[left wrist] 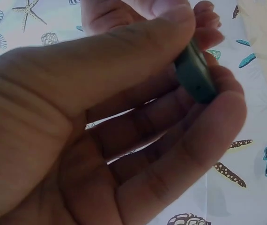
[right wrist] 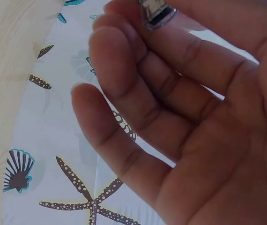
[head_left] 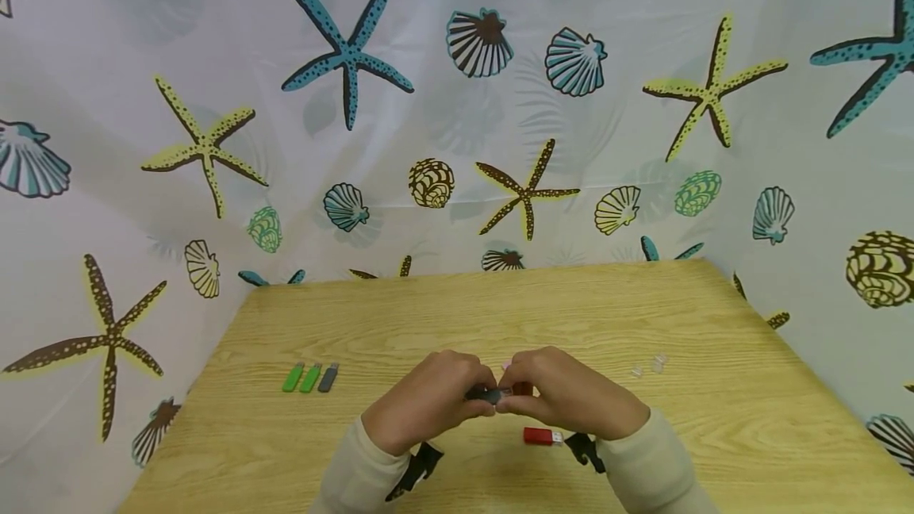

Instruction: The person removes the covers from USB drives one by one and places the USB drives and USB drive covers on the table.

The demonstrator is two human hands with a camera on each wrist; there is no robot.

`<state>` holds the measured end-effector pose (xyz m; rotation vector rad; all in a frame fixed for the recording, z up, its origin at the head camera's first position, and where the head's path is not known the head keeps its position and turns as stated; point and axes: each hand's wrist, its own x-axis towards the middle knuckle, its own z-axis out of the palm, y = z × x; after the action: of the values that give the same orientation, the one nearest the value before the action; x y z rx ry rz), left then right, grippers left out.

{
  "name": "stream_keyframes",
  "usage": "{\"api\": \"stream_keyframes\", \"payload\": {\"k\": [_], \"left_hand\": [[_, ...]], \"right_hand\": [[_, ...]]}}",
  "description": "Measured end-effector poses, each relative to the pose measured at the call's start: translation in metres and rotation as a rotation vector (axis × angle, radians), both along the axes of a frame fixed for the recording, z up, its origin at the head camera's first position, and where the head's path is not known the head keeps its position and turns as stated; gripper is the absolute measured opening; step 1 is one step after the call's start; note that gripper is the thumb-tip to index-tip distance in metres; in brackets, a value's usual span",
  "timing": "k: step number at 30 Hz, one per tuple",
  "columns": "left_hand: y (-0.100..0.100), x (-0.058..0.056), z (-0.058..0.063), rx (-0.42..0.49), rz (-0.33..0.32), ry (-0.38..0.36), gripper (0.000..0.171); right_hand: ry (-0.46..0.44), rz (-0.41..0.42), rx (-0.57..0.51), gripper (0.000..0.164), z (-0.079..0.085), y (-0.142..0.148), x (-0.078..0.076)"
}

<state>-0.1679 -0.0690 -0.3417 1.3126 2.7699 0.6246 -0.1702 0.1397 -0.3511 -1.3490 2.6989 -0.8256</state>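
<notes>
Both hands meet over the middle of the table in the head view. My left hand (head_left: 443,391) pinches the dark body of a USB stick (head_left: 485,395) between thumb and fingers. The left wrist view shows that body (left wrist: 195,77) edge-on, its end towards the camera. My right hand (head_left: 560,391) pinches the other end, where the metal plug sits inside a clear cap (right wrist: 157,16). Its remaining fingers are bent loosely and hold nothing. A red USB stick (head_left: 539,436) lies just in front of the hands, plug to the right.
Two green USB sticks (head_left: 310,377) and a dark grey one (head_left: 328,377) lie in a row at the left. Small clear caps (head_left: 658,363) lie to the right. Something pinkish (head_left: 507,366) shows partly behind the right hand. A patterned curtain (head_left: 457,117) surrounds the wooden table (head_left: 428,308).
</notes>
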Motion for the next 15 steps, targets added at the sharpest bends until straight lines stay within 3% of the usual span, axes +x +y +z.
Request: {"api": "stream_keyframes", "payload": {"k": [9,15], "left_hand": [[-0.0032,-0.0014,0.0012,0.046,-0.053,0.000,0.008],[-0.0042,-0.0022,0.0009,0.065,-0.051,0.024,0.012]], "right_hand": [[0.067,0.035,-0.032,0.012,-0.0001,0.0024,-0.0014],[0.117,0.040,-0.050,0.013,-0.0005,0.0042,-0.0031]]}}
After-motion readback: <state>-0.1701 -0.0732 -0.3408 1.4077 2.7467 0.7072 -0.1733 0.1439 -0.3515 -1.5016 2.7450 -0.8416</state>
